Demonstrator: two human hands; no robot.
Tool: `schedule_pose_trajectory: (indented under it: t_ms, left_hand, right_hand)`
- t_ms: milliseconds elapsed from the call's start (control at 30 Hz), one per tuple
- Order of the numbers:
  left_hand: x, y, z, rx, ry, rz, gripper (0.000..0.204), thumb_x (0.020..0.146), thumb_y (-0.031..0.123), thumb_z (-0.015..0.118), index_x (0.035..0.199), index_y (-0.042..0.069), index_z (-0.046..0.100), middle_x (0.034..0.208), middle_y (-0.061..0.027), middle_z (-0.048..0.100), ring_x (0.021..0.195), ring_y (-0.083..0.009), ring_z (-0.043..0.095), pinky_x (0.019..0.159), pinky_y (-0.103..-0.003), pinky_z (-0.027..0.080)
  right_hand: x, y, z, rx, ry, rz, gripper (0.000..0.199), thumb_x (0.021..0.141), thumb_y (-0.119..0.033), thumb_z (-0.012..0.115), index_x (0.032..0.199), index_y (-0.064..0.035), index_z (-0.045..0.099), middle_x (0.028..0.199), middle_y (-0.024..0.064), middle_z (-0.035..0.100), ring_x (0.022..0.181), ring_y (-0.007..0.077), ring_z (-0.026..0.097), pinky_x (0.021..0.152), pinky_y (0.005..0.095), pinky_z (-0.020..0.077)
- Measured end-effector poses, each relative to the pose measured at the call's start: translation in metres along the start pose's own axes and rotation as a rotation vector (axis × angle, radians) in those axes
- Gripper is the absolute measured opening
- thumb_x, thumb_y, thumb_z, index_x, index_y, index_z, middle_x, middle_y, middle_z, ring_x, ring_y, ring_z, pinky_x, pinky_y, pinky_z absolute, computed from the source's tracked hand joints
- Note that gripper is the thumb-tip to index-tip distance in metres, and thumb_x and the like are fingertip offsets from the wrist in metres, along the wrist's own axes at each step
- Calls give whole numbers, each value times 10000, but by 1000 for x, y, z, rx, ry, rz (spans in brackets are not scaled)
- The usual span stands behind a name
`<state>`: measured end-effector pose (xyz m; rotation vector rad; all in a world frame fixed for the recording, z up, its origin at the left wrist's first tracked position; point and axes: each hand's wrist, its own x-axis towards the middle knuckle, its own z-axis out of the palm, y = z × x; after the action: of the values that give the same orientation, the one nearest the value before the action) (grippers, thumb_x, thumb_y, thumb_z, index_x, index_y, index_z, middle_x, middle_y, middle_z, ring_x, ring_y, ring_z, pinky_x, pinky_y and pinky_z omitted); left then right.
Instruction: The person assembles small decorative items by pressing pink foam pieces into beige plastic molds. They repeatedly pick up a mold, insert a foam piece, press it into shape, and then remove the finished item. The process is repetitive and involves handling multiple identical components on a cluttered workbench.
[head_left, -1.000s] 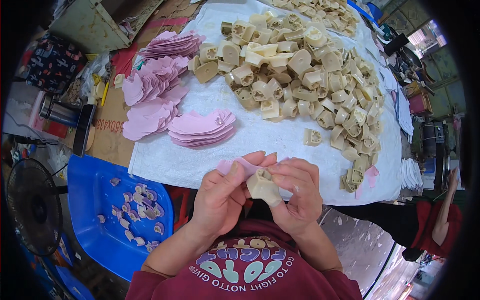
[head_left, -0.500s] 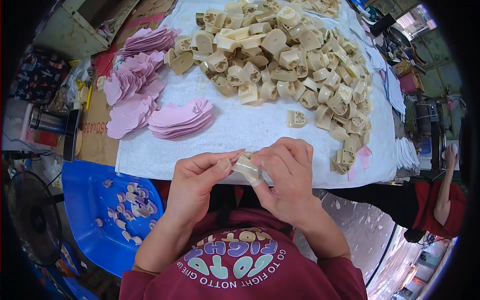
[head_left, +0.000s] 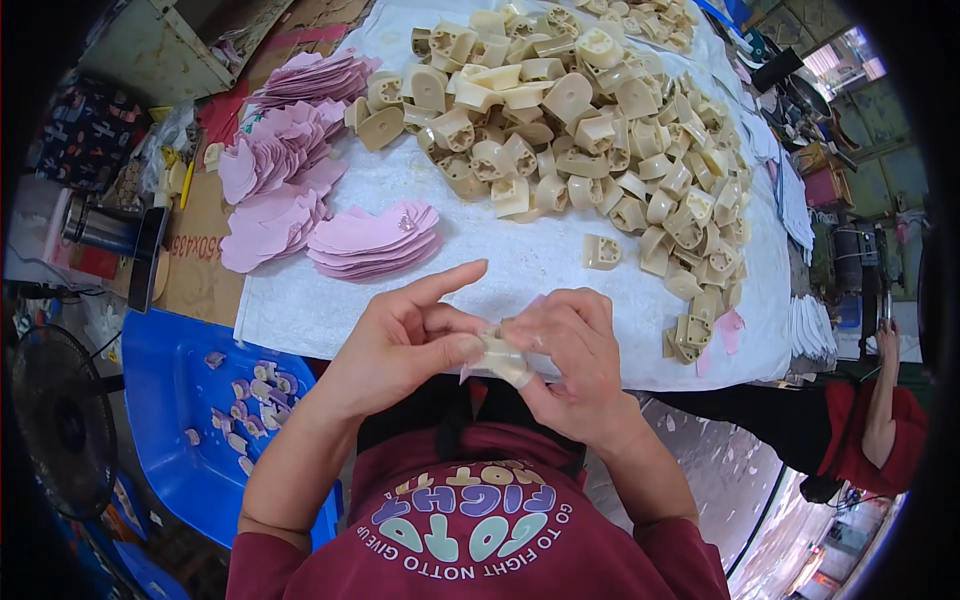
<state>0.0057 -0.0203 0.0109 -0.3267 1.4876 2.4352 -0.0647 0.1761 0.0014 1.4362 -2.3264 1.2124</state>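
We hold a small tan block [head_left: 503, 357] near our chest, pinched tight by our left hand [head_left: 400, 345] and right hand [head_left: 570, 355]. The pink piece [head_left: 530, 303] on it could slip crooked if our fingers slide

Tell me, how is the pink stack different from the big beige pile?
The stack of pink flat pieces is thin, soft-looking sheets laid neatly on each other; the pile of beige plastic blocks is chunky hard shapes heaped loosely. The pink stack is small, the beige pile far bigger. Both rest on the white cloth.
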Motion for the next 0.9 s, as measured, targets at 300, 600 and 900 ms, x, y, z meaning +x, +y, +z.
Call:
schedule_pose_trajectory:
  t_ms: [300,600,900]
  left_hand:
    - [8,17,-11,390,-195,21,637,842,13,652,1420,37,384,817,-70,644,723,-103,586,660,-244,470]
    - [15,10,-14,352,-134,-47,550,868,61,639,1382,36,445,757,-38,647,655,-83,579,629,-239,462]
    - [7,-33,-11,-150,7,205,280,861,221,683,1024,-6,696,1086,-176,643,884,-212,634,769,-329,512]
  right_hand:
    - [4,-2,8,148,-96,96,320,618,-38,694,916,-74,583,849,42,589,879,250,538,775,382,365]
    - [3,-5,13,234,-132,357,239,696,-67,730,908,-53,619,837,41,615,857,210,556,773,351,397]
    - [-3,-9,15,886,6,866,176,781,-107,736,884,-11,630,862,31,657,797,79,579,742,261,486]
